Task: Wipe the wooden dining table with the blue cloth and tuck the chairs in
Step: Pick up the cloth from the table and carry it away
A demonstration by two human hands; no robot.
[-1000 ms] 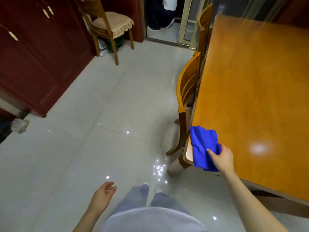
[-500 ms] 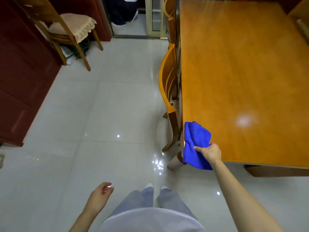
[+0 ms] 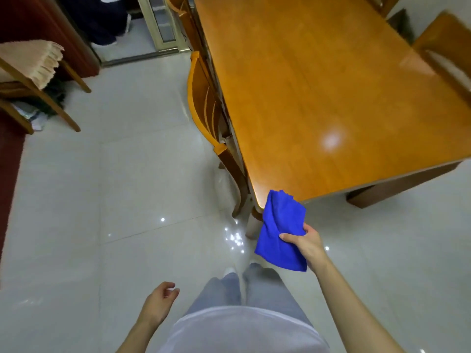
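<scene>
The wooden dining table point(image 3: 318, 93) fills the upper right, its near corner just above the blue cloth point(image 3: 280, 230). My right hand point(image 3: 305, 242) grips the cloth, which hangs below and in front of that corner, off the tabletop. My left hand point(image 3: 159, 301) hangs low beside my leg, fingers loosely curled, holding nothing. A wooden chair point(image 3: 204, 105) stands tucked against the table's left side, with another chair point(image 3: 182, 19) beyond it. A further chair point(image 3: 443, 49) sits at the table's right edge.
A separate chair with a beige fringed cushion point(image 3: 28, 59) stands at the left by a dark red cabinet point(image 3: 35, 19). A doorway point(image 3: 142, 26) opens at the top. Glossy white floor tiles point(image 3: 102, 200) spread to the left of the table.
The cloth has come off the table's corner and now hangs lower in my right hand. The view has swung right, showing more of the table's right side. My left hand stays low.
</scene>
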